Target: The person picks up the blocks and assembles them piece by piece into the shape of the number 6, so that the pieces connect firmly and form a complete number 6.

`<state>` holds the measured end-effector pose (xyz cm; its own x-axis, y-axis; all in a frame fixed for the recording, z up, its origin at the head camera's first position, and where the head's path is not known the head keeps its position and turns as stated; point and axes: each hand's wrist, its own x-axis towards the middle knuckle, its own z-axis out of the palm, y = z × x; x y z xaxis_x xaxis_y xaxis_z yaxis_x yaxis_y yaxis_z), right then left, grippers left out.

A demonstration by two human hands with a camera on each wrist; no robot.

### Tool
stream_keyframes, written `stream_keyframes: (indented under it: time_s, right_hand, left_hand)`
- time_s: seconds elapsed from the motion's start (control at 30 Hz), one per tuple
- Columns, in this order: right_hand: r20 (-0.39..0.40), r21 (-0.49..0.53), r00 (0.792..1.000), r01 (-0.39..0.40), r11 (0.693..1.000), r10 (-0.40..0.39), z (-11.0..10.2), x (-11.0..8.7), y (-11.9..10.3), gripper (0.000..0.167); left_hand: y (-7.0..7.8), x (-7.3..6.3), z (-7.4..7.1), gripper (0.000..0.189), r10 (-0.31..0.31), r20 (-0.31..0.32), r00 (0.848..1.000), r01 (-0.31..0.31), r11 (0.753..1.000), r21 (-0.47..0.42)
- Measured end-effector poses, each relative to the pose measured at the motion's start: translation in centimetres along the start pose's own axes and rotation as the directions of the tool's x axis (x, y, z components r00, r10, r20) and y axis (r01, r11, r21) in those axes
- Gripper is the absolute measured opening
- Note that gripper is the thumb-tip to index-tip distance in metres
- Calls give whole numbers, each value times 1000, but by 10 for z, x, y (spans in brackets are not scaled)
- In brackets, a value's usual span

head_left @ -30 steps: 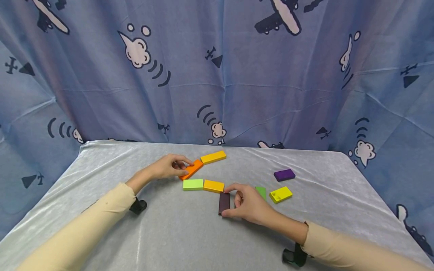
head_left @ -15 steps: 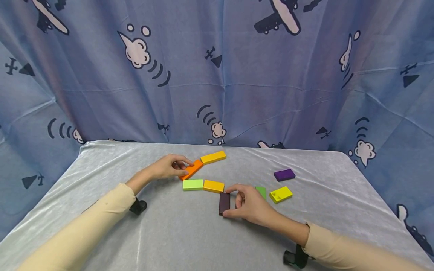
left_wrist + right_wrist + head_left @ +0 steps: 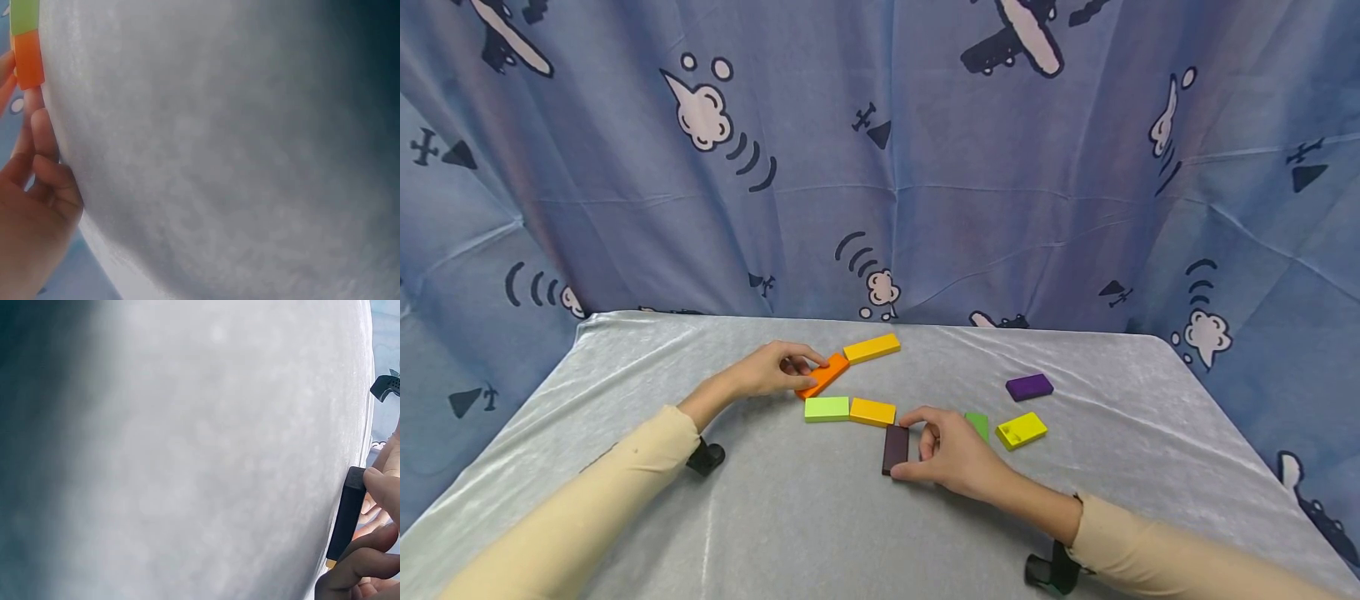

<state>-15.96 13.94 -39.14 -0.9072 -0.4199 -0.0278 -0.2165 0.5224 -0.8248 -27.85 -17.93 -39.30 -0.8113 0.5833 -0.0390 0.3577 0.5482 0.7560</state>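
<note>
Blue curtain [image 3: 925, 233] with plane and cloud prints across the back; grey velvety cloth [image 3: 805, 517] over the table; two beige sleeves [image 3: 580, 508] reaching in from the lower corners; right hand [image 3: 955, 454], thumb and index finger pinching the dark block [image 3: 895, 450] lengthwise, thumb at near end, index at far end, other fingers curled in; left hand [image 3: 767, 369], thumb and fingers pinching the orange block [image 3: 829, 372], which lies slanted left of centre on the cloth; black wrist camera [image 3: 706, 457] under each cuff; far yellow block [image 3: 872, 348] at the orange one's far end; light green block [image 3: 827, 409] just beside its near end; middle yellow block [image 3: 873, 412] end to end with the light green; dark block lies at that one's right end, contact unclear; purple block [image 3: 1029, 387] and bright yellow block [image 3: 1022, 431] off right; green block [image 3: 977, 423] partly hidden behind the right hand.
</note>
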Motion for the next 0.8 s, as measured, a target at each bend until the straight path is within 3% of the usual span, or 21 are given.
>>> stream_keyframes:
  time_s: [0.43,0.8]
  right_hand:
    - [-18,-46,1000,-11,999,10,2,0,0,59]
    - [-24,-20,999,-38,999,38,-7,-1,-5,62]
  left_hand:
    - [1,0,0,32,-22,1,1000,22,1000,2]
    - [-2,0,0,32,-15,-4,1000,15,1000,14]
